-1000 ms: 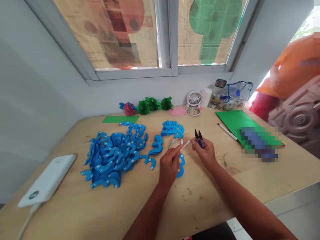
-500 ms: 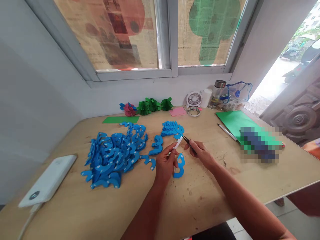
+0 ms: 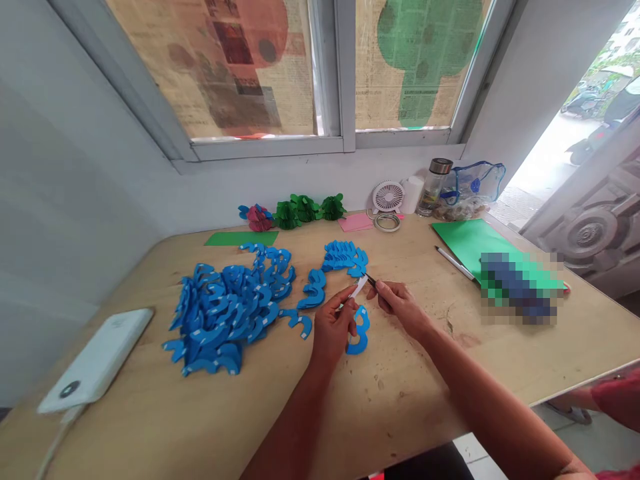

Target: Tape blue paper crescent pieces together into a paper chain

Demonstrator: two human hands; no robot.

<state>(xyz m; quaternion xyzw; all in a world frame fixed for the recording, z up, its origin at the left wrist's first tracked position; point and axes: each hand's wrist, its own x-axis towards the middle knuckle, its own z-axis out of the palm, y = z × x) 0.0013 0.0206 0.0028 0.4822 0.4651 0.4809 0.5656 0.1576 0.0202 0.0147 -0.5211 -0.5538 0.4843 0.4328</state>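
Note:
Between the closed fingers of my left hand (image 3: 334,327) is a narrow white strip (image 3: 361,287), slanting up to the right. My right hand (image 3: 401,303) grips black tweezers (image 3: 371,280), their tips right by the strip's upper end; whether they touch it I cannot tell. Below the strip, partly covered by my left fingers, lies a wavy blue paper cutout (image 3: 361,340). A small row of blue cutouts (image 3: 345,255) lies just beyond my hands. Left of my left hand are a few more blue cutouts (image 3: 314,288) and a large heap of them (image 3: 225,310) with small white patches.
A white power bank (image 3: 97,360) with a cable lies at the left. Along the wall stand green paper shapes (image 3: 306,209), a small fan (image 3: 389,197) and a bottle (image 3: 434,188). A tape roll (image 3: 387,223), a pen (image 3: 454,263) and green sheets (image 3: 465,233) lie farther right. Someone's foot shows beyond the table.
My right hand has shifted slightly, and less of the tweezers shows beyond its fingers. My left hand stays nearly still with the strip. At the lower right, another person's limb and red clothing have moved.

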